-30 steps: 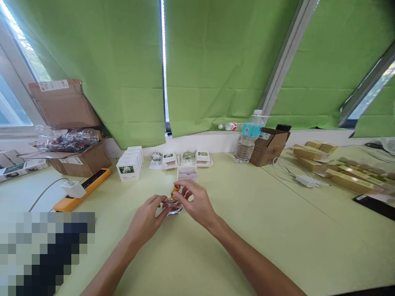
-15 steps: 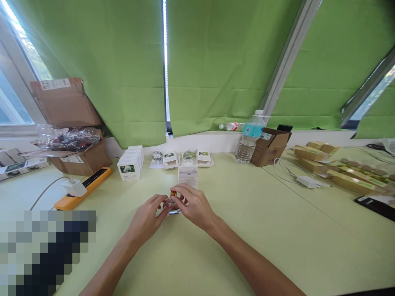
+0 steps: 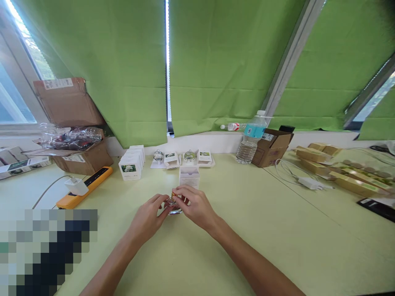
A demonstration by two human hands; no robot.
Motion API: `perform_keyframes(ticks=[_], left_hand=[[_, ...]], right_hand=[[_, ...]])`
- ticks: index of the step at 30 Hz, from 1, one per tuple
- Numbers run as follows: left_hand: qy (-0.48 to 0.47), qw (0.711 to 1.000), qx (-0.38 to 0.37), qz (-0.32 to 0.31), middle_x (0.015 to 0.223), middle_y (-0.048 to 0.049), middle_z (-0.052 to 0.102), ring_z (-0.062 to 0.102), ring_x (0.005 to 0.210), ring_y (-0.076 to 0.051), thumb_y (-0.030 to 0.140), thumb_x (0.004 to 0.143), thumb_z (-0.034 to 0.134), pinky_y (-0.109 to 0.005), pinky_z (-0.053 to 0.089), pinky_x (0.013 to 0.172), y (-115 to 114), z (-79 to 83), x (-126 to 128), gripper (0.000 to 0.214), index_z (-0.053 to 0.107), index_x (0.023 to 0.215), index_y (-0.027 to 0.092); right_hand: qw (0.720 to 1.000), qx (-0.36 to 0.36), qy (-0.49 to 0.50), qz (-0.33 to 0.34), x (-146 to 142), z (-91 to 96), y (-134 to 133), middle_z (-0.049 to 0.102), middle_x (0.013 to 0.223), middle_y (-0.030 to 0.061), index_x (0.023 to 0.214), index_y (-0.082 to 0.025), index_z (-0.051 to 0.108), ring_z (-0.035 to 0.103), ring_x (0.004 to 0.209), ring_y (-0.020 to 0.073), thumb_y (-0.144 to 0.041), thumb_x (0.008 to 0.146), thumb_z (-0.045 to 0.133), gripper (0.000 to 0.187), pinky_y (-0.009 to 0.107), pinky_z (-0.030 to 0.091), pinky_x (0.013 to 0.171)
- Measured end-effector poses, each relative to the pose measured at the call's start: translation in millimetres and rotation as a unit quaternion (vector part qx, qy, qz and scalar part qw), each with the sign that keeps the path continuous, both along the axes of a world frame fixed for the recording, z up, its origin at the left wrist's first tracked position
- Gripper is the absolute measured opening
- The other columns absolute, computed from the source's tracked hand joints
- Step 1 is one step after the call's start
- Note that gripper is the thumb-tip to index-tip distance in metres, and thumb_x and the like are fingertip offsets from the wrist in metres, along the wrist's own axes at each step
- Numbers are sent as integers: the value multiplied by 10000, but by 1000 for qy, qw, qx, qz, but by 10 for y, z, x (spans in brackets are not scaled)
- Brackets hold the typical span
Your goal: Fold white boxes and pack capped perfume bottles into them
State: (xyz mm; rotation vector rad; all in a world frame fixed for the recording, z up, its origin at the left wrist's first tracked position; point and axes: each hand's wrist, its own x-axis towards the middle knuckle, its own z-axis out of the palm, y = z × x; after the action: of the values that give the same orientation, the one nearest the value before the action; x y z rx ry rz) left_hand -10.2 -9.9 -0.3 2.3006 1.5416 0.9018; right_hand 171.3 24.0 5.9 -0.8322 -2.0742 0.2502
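Note:
A small clear glass bottle (image 3: 175,212) stands on the pale green table, largely covered by fingers. My left hand (image 3: 148,214) is closed around its left side, thumb low and fingers higher up. At the top, my right hand (image 3: 197,206) pinches a shiny gold cap (image 3: 174,195) between thumb and fingers. Whether the cap sits on the neck or just above it, I cannot tell. Right behind the hands is an opened white carton (image 3: 189,177). Two round glass pieces, a left one (image 3: 158,155) and a right one (image 3: 189,156), rest farther back among small white boxes.
White boxes (image 3: 131,167) stand in a row at back left, near an orange power strip (image 3: 69,200) and a cardboard box (image 3: 83,158). A large water bottle (image 3: 247,150) and a brown carton (image 3: 268,150) stand at back right. Yellowish boxes (image 3: 354,183) lie far right.
The gold cap shows a little more between my right fingers. Both hands keep nearly the same hold; the whole view has shifted slightly.

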Motion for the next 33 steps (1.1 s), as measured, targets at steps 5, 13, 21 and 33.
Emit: perform_keyframes(ticks=[5, 13, 21, 33], left_hand=[[3, 1000, -5, -1, 958, 5, 620, 582, 756, -143, 383, 897, 419, -255, 471, 642, 1, -8, -7, 231, 574, 1040, 289], [8, 1000, -10, -2, 967, 5, 620, 575, 743, -141, 393, 898, 414, -256, 468, 642, 2, 0, -5, 239, 575, 1041, 290], [5, 1000, -11, -3, 963, -6, 620, 582, 753, -148, 383, 901, 398, -264, 473, 643, -5, 12, 4, 254, 580, 1048, 284], [11, 1000, -16, 4, 968, 7, 617, 574, 721, -137, 381, 896, 415, -253, 463, 633, -8, 14, 0, 237, 572, 1051, 294]], right_hand=[[1000, -12, 4, 3, -11, 6, -2, 672, 980, 41, 997, -223, 644, 633, 748, 128, -258, 906, 492, 181, 243, 503, 615], [1000, -17, 11, 7, -13, -8, -3, 671, 946, 43, 978, -217, 646, 623, 757, 132, -239, 899, 497, 170, 239, 495, 617], [1000, -28, 11, 1, -43, -26, 1, 669, 902, 41, 939, -212, 650, 611, 731, 133, -220, 890, 507, 151, 242, 490, 611], [999, -19, -30, -18, -7, 87, -69, 675, 915, 31, 1022, -227, 625, 598, 709, 132, -269, 927, 443, 209, 248, 453, 623]])
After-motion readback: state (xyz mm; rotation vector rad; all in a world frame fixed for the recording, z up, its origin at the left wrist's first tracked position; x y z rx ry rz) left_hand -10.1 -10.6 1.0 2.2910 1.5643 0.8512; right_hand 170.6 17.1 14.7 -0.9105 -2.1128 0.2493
